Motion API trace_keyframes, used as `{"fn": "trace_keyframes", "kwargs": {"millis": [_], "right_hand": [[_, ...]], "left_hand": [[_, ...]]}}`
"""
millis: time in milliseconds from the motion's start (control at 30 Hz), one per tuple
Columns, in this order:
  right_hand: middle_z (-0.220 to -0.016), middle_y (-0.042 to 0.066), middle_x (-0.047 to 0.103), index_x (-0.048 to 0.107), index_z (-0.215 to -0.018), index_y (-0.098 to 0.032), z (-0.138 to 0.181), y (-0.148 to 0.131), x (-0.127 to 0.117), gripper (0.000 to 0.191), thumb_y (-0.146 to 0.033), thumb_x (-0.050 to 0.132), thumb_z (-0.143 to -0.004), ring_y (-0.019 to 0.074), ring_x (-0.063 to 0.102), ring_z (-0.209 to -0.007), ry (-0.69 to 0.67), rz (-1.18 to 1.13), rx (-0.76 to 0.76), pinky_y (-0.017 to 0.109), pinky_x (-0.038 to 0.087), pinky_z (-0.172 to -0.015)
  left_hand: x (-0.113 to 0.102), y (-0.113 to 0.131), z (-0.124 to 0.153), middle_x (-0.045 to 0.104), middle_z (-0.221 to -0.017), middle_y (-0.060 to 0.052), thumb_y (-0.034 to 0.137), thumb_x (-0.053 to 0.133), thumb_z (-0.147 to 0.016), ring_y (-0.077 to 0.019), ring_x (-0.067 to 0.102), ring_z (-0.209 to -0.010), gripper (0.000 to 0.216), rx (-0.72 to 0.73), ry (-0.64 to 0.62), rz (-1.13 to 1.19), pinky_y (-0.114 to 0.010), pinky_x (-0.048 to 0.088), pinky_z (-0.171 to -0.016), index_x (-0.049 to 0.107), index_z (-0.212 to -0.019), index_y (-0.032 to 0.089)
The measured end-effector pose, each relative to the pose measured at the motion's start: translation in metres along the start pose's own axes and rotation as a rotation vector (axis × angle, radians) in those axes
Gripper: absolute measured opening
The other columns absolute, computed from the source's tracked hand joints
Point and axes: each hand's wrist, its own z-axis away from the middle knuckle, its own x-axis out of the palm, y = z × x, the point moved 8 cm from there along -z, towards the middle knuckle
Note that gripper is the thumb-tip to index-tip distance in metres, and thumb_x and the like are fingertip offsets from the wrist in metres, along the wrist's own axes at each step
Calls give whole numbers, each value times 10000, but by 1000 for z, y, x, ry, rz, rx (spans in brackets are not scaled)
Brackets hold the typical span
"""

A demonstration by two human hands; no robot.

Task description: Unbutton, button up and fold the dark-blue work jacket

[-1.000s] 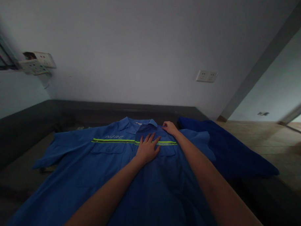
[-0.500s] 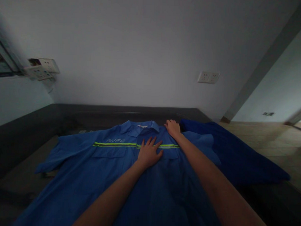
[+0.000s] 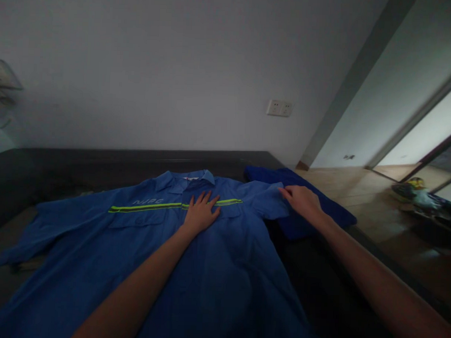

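Observation:
A blue short-sleeved work shirt (image 3: pixel 97 253) with a yellow reflective stripe lies face up, spread flat on a dark table (image 3: pixel 63 163). My left hand (image 3: pixel 201 213) rests flat on its chest by the stripe, fingers spread. My right hand (image 3: pixel 302 201) sits at the end of the shirt's right sleeve (image 3: pixel 268 202), fingers curled at the sleeve's edge. Whether they pinch the cloth is not clear. A darker blue garment (image 3: pixel 313 211) lies under and beyond that hand.
A white wall with a double socket (image 3: pixel 280 108) stands behind the table. To the right the floor (image 3: pixel 358 188) is tiled, with a doorway and a colourful object (image 3: pixel 417 188) low on the floor.
My right hand has moved from the collar out to the right sleeve's end. The sleeve now lies stretched outward. The camera has swung to the right. My left hand stays on the chest.

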Motion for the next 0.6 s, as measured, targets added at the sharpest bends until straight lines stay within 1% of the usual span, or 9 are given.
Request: {"fn": "trace_keyframes", "kwargs": {"millis": [67,100,167,200,267,333,400,500,600], "right_hand": [[-728,116,685,672,-660,-198,13,29,12,557,-595,359,-894,254,651,-718,-101,12,125,329,437,-658],[-689,119,674,658,-612,-192,18,35,21,614,-635,330,-883,252,649,-688,-152,-24,148,332,438,-648],[-643,110,656,643,-586,-183,23,34,37,657,-671,306,-870,238,642,-650,-215,-110,138,317,437,-622],[-636,98,653,643,-596,-179,24,31,43,639,-663,327,-868,226,638,-641,-226,-143,120,301,434,-607],[-641,58,653,648,-631,-174,24,22,51,541,-610,423,-859,195,631,-636,-228,-183,81,259,421,-578],[-644,16,645,652,-672,-175,22,17,51,433,-533,489,-852,167,619,-638,-218,-216,51,228,403,-560],[-649,0,632,644,-697,-173,21,18,45,409,-502,470,-867,157,603,-642,-176,-227,48,222,384,-553],[-665,18,623,616,-685,-175,23,28,35,421,-510,447,-875,165,586,-648,-98,-200,88,239,362,-557],[-723,40,644,608,-723,-195,37,38,31,318,-484,538,-836,192,597,-687,-60,-162,146,253,355,-562]], "left_hand": [[0,1,0,390,-1470,-67,478,344,-917,-286,290,-1374,507,-1,-2,-3,-556,214,-1094,416,-1388,307],[0,1,1,389,-1471,-69,478,342,-918,-288,293,-1372,509,-1,-4,-4,-555,219,-1092,415,-1390,303],[0,1,1,387,-1472,-68,479,336,-922,-287,294,-1371,509,-1,-10,-4,-551,222,-1091,412,-1393,299],[0,2,1,386,-1473,-66,479,331,-925,-285,293,-1371,508,0,-15,-3,-549,222,-1091,410,-1393,299],[0,2,2,384,-1475,-61,483,323,-928,-282,291,-1372,507,0,-26,-2,-547,220,-1091,408,-1394,302],[0,2,2,378,-1478,-62,493,309,-932,-282,288,-1374,511,4,-34,-4,-547,220,-1091,404,-1396,303],[1,2,2,366,-1485,-68,506,292,-935,-284,284,-1377,520,11,-39,-11,-550,216,-1089,390,-1404,306],[3,2,1,351,-1492,-78,523,275,-935,-289,280,-1378,535,19,-53,-21,-558,218,-1082,356,-1421,315],[3,1,1,354,-1491,-69,529,270,-936,-285,267,-1384,535,21,-59,-17,-558,213,-1084,355,-1420,318]]}}
